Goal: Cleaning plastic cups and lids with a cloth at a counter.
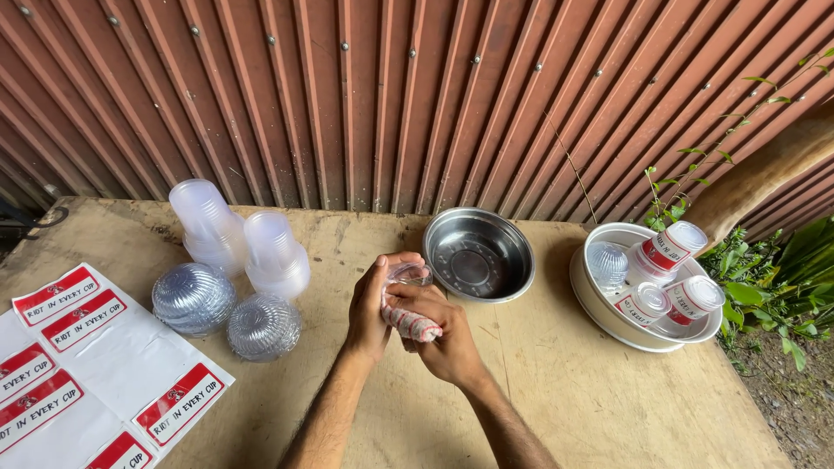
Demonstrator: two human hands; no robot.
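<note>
Mid-table (556, 382), both hands' grip (408, 317) round clear cup (410, 276).

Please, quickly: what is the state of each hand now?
Left hand: closed on a clear cup.
Right hand: closed on a striped cloth.

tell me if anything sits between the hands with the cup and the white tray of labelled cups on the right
Yes. The empty steel bowl stands just right of the hands, left hand and right hand, which hold a clear cup and cloth. Bare table nearer the person leads to the white tray.
</note>
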